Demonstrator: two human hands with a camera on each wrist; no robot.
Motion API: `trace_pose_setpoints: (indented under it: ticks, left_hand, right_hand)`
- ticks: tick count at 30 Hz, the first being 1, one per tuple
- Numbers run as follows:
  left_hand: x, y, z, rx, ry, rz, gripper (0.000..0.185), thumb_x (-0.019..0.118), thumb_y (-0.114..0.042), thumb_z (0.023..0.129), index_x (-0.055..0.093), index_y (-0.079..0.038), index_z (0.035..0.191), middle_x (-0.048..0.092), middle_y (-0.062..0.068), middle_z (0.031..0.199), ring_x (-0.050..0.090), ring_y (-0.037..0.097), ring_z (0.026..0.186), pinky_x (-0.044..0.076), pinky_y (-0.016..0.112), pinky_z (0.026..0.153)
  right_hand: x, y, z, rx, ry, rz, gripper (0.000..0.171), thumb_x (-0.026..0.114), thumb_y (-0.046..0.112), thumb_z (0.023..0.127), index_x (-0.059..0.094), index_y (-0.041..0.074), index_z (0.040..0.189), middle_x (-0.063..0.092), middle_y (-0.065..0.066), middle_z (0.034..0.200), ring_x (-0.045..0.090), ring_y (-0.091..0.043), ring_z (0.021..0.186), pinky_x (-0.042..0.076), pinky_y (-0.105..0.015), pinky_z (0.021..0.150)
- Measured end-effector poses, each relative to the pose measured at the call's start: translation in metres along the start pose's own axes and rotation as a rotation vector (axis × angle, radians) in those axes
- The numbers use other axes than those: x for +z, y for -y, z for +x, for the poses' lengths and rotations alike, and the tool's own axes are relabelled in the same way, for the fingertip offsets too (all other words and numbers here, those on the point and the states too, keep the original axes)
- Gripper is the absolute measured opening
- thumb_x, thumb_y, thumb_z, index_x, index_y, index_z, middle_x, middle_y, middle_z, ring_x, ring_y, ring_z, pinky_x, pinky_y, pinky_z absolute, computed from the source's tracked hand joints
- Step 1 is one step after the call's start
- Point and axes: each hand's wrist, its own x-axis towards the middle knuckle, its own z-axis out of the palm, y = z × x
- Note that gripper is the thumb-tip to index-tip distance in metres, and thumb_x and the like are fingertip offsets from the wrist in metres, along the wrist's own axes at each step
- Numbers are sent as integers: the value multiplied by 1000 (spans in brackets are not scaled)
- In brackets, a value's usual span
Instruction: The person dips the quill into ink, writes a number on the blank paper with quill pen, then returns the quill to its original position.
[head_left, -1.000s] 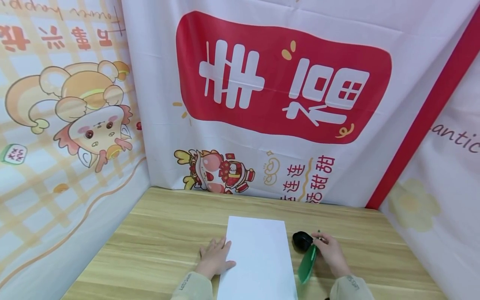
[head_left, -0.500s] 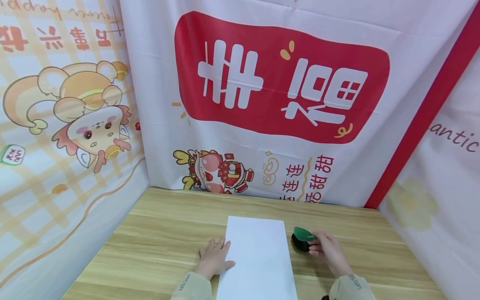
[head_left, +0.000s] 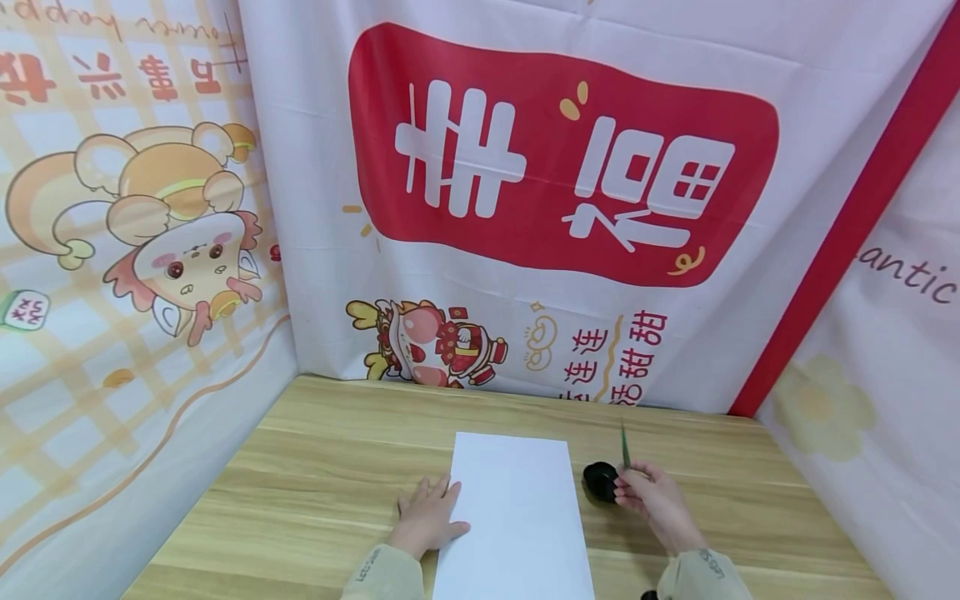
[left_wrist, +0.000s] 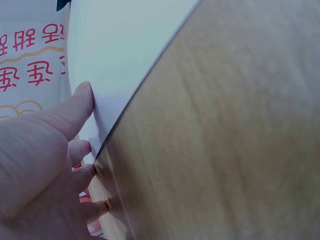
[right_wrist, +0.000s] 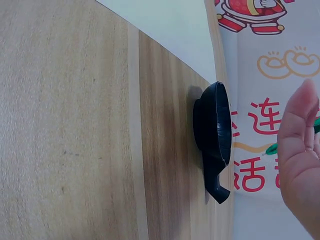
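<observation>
A white rectangular sheet (head_left: 513, 517) lies on the wood-grain table. My left hand (head_left: 431, 512) rests on its left edge, fingers spread; the left wrist view shows the thumb (left_wrist: 82, 102) on the sheet. To the right of the sheet stands a small black dish (head_left: 600, 482) with a hollow bowl and a short bent handle, clearest in the right wrist view. Beside it my right hand (head_left: 656, 504) pinches a thin green leaf-shaped piece (head_left: 625, 447), seen nearly edge-on and pointing up. In the right wrist view the fingers hide most of this green piece (right_wrist: 271, 149).
Printed cloths (head_left: 322, 208) hang behind the table and on both sides. A small black object (head_left: 649, 595) shows at the bottom edge by the right sleeve, mostly cut off. Bare wood table (head_left: 300, 500) lies left of the sheet.
The green leaf-shaped piece has turned in my right hand, from hanging down, to flat over the black dish, to upright and edge-on. My left hand and the sheet have stayed put.
</observation>
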Motion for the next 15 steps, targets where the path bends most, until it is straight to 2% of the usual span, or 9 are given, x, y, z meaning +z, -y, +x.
trace_pose_setpoints:
  ticks: [3, 7, 12, 15]
  left_hand:
    - [1, 0, 0, 1, 2, 1, 65, 61, -41, 85, 44, -5, 136, 32, 18, 144, 18, 49, 130, 7, 75, 92]
    - [1, 1, 1, 0, 1, 9, 65, 61, -42, 85, 44, -6, 136, 32, 18, 144, 19, 49, 130, 8, 75, 92]
    - [2, 1, 1, -4, -4, 11, 65, 61, -42, 85, 44, -6, 136, 32, 18, 144, 19, 48, 130, 8, 75, 92]
    - [2, 2, 0, -4, -7, 9, 65, 61, -42, 85, 44, -6, 136, 32, 18, 144, 19, 48, 130, 7, 75, 92]
  right_hand:
    - [1, 1, -2, -8, -20, -12, 20, 52, 12, 94, 44, -5, 104, 59, -8, 78, 58, -13, 64, 53, -24, 60]
    - [0, -5, 1, -62, -23, -35, 36, 53, 26, 94, 44, -6, 106, 60, -6, 77, 58, -12, 63, 52, -24, 58]
    - [-16, -38, 30, -106, -27, -12, 67, 62, 48, 83, 49, -9, 116, 63, -7, 80, 60, -13, 63, 54, -26, 58]
    - [-22, -55, 47, -102, -79, 9, 72, 69, 50, 76, 52, -7, 115, 62, -7, 78, 60, -13, 61, 54, -27, 57]
